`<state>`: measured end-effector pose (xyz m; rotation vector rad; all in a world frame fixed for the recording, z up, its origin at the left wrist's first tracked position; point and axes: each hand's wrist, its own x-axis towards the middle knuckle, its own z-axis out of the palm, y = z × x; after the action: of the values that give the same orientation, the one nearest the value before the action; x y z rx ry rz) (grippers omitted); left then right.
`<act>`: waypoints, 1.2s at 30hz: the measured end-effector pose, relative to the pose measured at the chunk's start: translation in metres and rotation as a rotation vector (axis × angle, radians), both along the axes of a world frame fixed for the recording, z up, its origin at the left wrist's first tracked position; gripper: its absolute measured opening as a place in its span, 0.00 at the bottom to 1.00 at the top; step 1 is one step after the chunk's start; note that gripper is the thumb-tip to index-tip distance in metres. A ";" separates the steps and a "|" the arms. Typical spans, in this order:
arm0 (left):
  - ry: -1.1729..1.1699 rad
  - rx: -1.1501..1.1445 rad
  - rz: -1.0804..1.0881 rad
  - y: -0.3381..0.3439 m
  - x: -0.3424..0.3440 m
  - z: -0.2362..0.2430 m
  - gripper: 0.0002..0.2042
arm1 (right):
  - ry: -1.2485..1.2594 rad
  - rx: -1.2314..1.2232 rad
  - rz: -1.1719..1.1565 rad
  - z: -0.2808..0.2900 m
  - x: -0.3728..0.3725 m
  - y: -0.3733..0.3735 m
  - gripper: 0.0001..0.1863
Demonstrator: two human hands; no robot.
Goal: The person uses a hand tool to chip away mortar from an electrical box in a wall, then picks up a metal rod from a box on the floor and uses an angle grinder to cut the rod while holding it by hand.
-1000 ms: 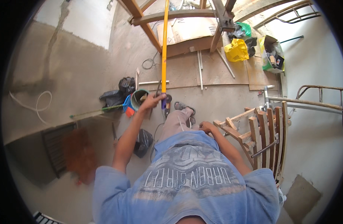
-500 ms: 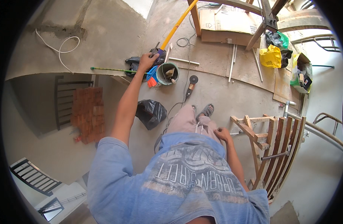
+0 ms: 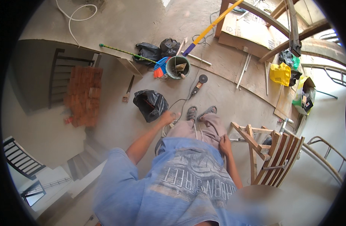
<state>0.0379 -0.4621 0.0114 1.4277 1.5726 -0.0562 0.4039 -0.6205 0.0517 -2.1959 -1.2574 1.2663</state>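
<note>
Seen from above, the person's left hand (image 3: 168,118) is just beside the right edge of an open-mouthed, crinkled black plastic bag (image 3: 152,107) on the grey floor (image 3: 225,98); whether the fingers touch it, or are open or closed, cannot be told, as they are blurred. The right hand (image 3: 224,144) rests against the side of dusty pinkish trousers (image 3: 212,126), fingers bent, though whether they pinch the cloth cannot be told. Lettering, upside down in this view, crosses the blue T-shirt (image 3: 188,180) (the print looks worn). Printed marks also show on a brown cardboard box (image 3: 244,32). Ahead lie an angle grinder (image 3: 196,88) with a round dark disc and a round green bucket (image 3: 169,72). A straight yellow pole (image 3: 210,28) slants up, its purple end near the bucket's rim. Wooden slats (image 3: 275,149) stand at right.
</note>
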 end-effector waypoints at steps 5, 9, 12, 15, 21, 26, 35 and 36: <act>0.049 -0.338 -0.157 -0.061 0.002 -0.011 0.39 | 0.409 -0.242 -0.006 0.070 0.003 -0.013 0.14; -0.097 -0.404 -0.340 -0.053 0.003 -0.025 0.33 | 0.519 -0.324 0.192 0.080 0.009 0.016 0.15; -0.261 -0.395 -0.436 -0.050 -0.007 -0.021 0.24 | 0.701 -0.280 0.452 0.012 0.007 0.048 0.16; -0.402 -0.795 -0.157 -0.014 0.032 0.085 0.13 | 1.058 -0.525 0.651 -0.077 -0.006 0.073 0.15; -0.496 -0.931 -0.347 -0.024 0.085 0.091 0.15 | 1.073 -1.271 0.486 -0.150 0.008 0.109 0.17; -0.724 -1.001 -0.414 -0.027 0.145 0.021 0.22 | 0.980 -1.254 0.502 -0.235 0.008 0.128 0.17; -0.764 -1.027 -0.018 -0.005 0.211 -0.153 0.27 | 0.292 -0.433 0.859 -0.544 0.038 0.210 0.15; -0.744 -1.072 0.120 -0.003 0.216 -0.176 0.26 | 0.254 -0.377 0.790 -0.579 0.041 0.215 0.15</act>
<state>0.2539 -0.4653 -0.1641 0.4020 0.7552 -0.2279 0.4453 -0.4051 -0.5272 -1.6802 -1.9924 2.1385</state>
